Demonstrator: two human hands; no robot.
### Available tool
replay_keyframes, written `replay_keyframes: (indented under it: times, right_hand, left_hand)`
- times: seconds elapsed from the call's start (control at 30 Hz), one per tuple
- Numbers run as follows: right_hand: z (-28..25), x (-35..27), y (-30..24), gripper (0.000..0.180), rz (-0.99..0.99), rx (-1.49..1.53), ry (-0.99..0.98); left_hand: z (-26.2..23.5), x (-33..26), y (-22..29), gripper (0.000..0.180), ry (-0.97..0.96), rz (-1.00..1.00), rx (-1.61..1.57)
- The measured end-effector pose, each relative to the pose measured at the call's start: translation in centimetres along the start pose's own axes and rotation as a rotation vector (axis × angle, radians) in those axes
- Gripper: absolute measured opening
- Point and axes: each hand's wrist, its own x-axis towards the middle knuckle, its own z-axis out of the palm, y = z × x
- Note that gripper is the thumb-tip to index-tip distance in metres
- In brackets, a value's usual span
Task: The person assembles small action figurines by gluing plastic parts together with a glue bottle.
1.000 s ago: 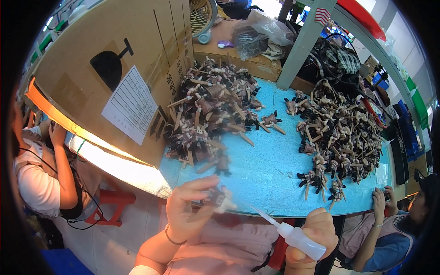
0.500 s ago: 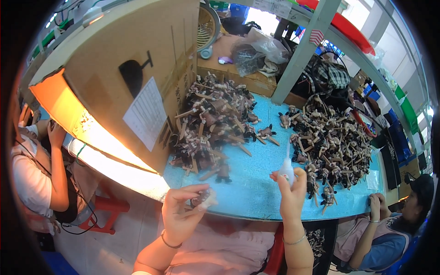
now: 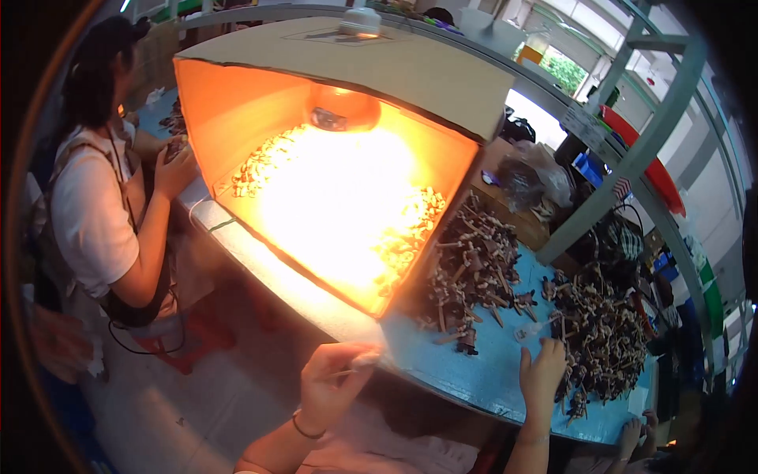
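Note:
My left hand [image 3: 335, 387] is raised in front of the table edge, its fingers pinched on a small pale part [image 3: 363, 361]. My right hand [image 3: 541, 373] lies on the blue table [image 3: 482, 379] with its fingers apart and nothing in it. A small clear squeeze bottle [image 3: 527, 332] lies on the table just beyond its fingertips. Two heaps of small brown figure parts sit on the table, one by the box [image 3: 474, 276] and one to the right [image 3: 604, 336].
A big cardboard box [image 3: 379, 71] stands open toward me, with a lit lamp [image 3: 341, 110] glowing orange over pale parts inside. A person in a white shirt [image 3: 95, 213] sits at the left. Another person's hand [image 3: 632, 430] shows at lower right. A grey frame post [image 3: 624, 170] rises behind.
The view has swung left onto the lit box. My right hand has put the squeeze bottle down and now rests on the table. My left hand still pinches the small part.

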Motion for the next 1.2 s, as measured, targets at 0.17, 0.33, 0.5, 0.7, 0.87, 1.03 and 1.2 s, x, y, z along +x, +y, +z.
replay_keyframes:
  times: [0.17,0.33,0.5,0.7,0.87,1.03,1.2]
  right_hand:
    - [-8.2,1.1,-16.9,0.017,-0.559,0.593,-0.287]
    - [1.5,5.4,-30.7,0.008,-0.579,0.287,-0.225]
    - [9.7,11.8,-34.3,0.024,-0.276,-0.091,-0.249]
    - [10.4,10.6,-34.4,0.02,-0.329,-0.094,-0.258]
    - [9.3,8.8,-32.4,0.009,-0.356,0.231,0.065]
    - [2.1,4.0,-28.0,0.006,-0.552,0.904,-0.188]
    - [-3.4,1.2,-18.3,0.016,-0.449,1.134,-0.361]
  left_hand:
    - [-3.1,-0.2,0.9,0.026,0.309,-0.017,-0.184]
    - [-5.1,-0.1,3.0,0.036,0.412,0.135,-0.037]
    - [-5.8,-0.8,3.4,0.031,0.432,0.177,-0.071]
    - [-6.6,-0.9,3.1,0.039,0.451,0.108,-0.038]
    - [-4.9,-0.4,2.6,0.023,0.355,0.057,-0.121]
    - [-4.0,-0.2,2.8,0.028,0.384,-0.02,-0.074]
    - [-1.4,0.1,2.3,0.028,0.312,-0.1,-0.077]
